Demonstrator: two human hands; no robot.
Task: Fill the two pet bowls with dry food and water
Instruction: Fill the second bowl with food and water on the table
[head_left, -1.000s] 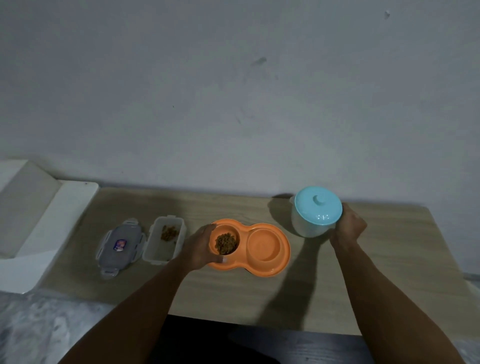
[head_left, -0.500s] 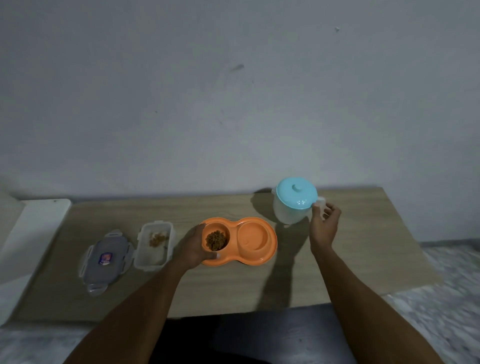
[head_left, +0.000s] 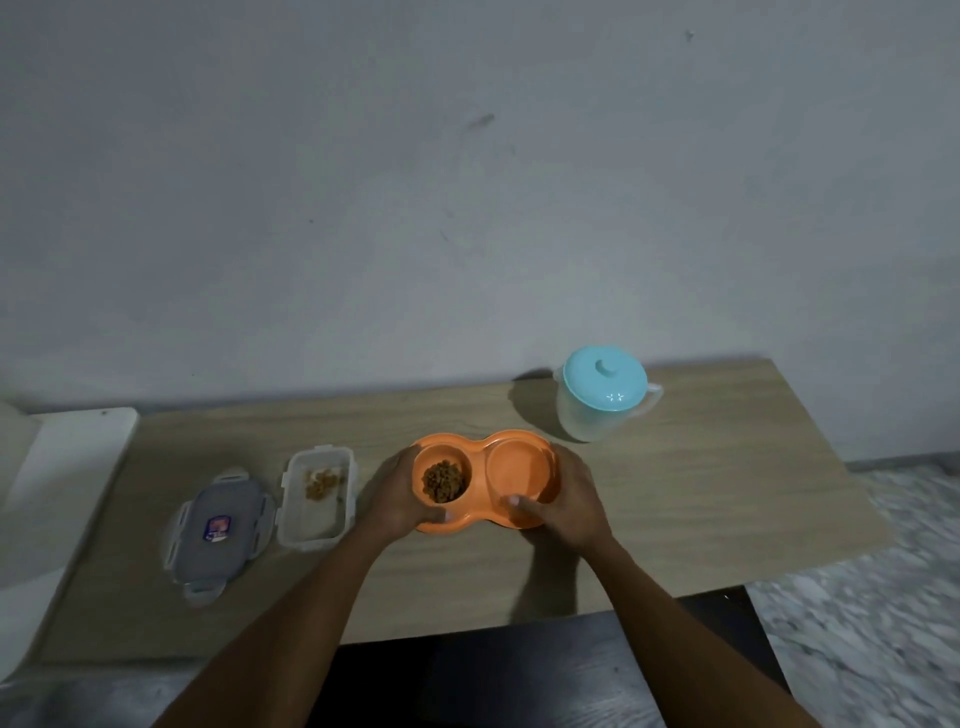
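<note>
We have both grips on the dish (head_left: 480, 453), mid-bench (head_left: 717, 499): left hand (head_left: 397, 493) curled round its left end, right hand (head_left: 571, 499) round its right end, thumbs on the near rim. Kibble (head_left: 442, 480) in the dish's left well. Jug (head_left: 602, 397) behind-right of the dish, apart; tub (head_left: 317, 512) and lid (head_left: 218, 530) to its left.

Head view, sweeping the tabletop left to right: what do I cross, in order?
Grey container lid → open food container → orange double bowl → lidded pitcher. The left hand and right hand grip the bowl's ends and overlap it, so they are left out.
</note>
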